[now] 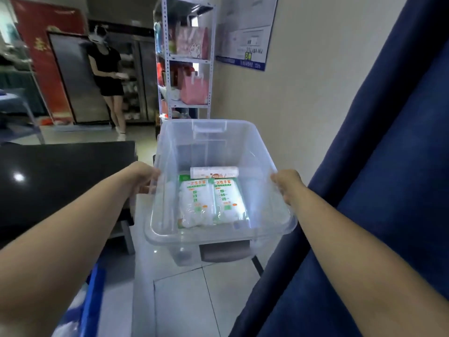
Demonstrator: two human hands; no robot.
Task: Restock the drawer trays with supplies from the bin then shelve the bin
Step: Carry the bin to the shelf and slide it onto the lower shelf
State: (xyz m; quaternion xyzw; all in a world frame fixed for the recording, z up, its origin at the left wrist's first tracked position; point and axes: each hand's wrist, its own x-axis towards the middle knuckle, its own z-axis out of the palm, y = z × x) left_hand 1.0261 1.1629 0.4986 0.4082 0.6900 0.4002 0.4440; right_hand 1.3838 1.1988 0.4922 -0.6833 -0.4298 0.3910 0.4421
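At the side rims of the bin [218,235], left hand [143,177] and right hand [286,184] each curl fingers round the edge, holding it above the floor [194,300], short of the shelf rack [166,69]. Judged risk: a tilt slides the loose packs [196,203] and roll [213,171] sideways, and the smooth rim slips free.

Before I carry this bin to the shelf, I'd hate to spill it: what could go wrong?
The left hand and right hand grip only the side rims of the clear bin, so it could tilt or slip.
The roll lies loose by the glove packs and may slide.
The way to the shelf runs between the black table and blue curtain; the bin might snag.
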